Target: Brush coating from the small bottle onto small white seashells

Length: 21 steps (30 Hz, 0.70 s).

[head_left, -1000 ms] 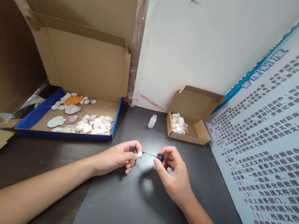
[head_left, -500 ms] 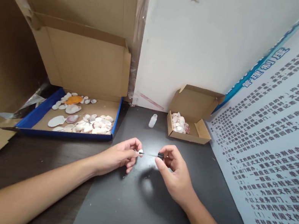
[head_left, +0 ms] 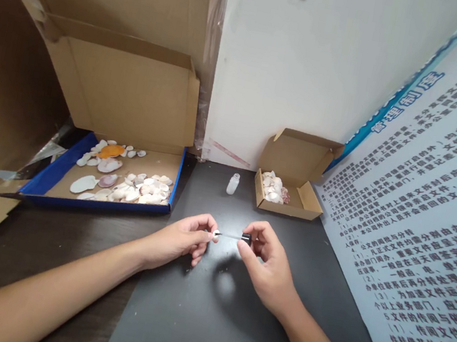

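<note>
Between thumb and fingertips, my left hand (head_left: 186, 238) pinches a small white shell (head_left: 216, 234). Facing it, my right hand (head_left: 264, 260) grips the black cap of a thin brush applicator (head_left: 246, 238). The clear stem points left and its dark tip meets the shell. Just beyond both hands, a small whitish bottle (head_left: 232, 184) stands upright with its neck uncapped.
At the left is a blue-edged cardboard box (head_left: 98, 205) with its lid raised, holding many shells and an orange one (head_left: 110, 151). A smaller open box (head_left: 287, 210) of shells sits at the back right. A printed board (head_left: 434, 231) leans along the right side.
The brush tip has shifted slightly against the shell, and the left fingers have moved a little to the right. The right hand stays almost in place.
</note>
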Each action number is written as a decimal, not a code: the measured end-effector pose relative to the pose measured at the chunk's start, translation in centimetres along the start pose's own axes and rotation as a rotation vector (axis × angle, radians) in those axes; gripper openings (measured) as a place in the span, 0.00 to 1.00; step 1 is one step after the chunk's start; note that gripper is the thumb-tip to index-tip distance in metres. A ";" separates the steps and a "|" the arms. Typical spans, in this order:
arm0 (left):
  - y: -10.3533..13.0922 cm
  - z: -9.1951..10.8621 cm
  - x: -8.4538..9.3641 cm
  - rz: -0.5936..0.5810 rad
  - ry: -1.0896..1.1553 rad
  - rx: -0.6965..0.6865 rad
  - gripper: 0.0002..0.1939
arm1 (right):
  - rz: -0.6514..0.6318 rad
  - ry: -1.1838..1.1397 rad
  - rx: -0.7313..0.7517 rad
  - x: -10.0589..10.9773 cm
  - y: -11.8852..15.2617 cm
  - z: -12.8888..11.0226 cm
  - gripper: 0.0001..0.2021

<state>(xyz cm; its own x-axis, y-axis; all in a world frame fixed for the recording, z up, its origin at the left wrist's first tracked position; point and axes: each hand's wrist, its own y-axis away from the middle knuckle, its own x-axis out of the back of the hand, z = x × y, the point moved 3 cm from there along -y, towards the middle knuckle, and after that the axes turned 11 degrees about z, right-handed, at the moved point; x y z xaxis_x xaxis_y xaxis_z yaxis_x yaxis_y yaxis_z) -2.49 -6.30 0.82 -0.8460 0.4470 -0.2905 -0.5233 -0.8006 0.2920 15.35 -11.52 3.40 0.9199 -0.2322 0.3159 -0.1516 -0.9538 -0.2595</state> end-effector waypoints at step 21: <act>-0.1 -0.2 0.1 -0.023 -0.061 0.004 0.14 | -0.030 -0.051 0.021 0.0 0.2 -0.5 0.05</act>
<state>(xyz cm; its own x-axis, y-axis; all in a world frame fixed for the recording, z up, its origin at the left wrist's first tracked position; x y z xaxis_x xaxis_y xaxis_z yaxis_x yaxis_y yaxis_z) -2.51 -6.28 0.57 -0.8386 0.4885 -0.2412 -0.5426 -0.7883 0.2901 15.15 -11.79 3.77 0.9414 -0.1926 0.2770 -0.1163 -0.9560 -0.2695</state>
